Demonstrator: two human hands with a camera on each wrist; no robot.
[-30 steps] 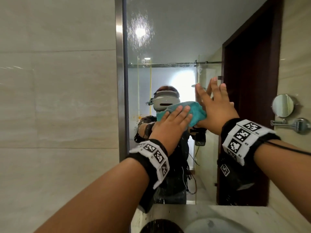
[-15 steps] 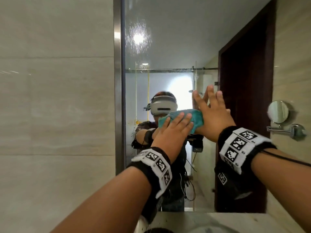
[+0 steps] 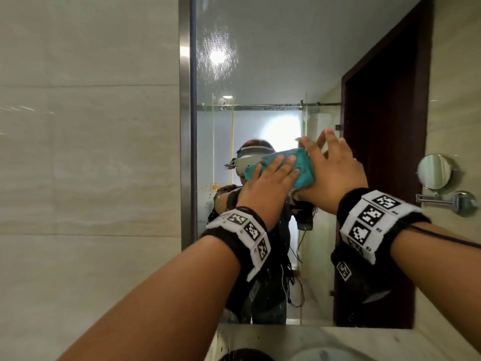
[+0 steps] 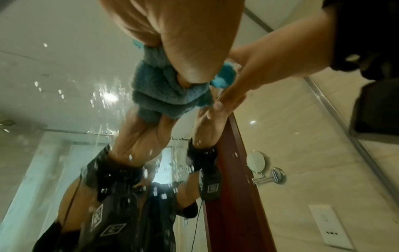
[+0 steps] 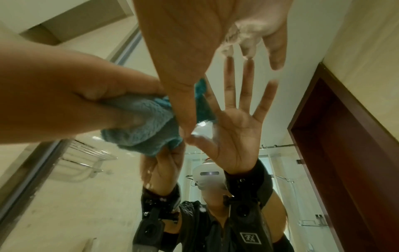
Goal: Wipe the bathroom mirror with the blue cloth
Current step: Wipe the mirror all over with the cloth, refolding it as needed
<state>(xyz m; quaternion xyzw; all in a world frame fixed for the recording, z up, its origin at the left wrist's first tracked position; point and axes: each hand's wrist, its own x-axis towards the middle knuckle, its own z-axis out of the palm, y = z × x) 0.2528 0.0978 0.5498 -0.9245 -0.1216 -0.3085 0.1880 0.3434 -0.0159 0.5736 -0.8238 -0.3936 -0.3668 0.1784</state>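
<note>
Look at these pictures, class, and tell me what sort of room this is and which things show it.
Most likely a bathroom: a large wall mirror above a basin, tiled walls, and a small round mirror on a swing arm. A shower rail shows in the reflection.

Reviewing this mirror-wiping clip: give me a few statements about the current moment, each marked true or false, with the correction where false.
1. The left hand presses the blue cloth against the mirror. True.
2. The right hand is a closed fist. False: its fingers are spread straight, at the cloth's right edge.
3. Water droplets show on the glass near the upper left. True.
4. The small round mirror hangs on the wall to the left of the big mirror. False: it is on the right wall, on a metal arm.
5. The cloth is red. False: it is blue-green.
</note>
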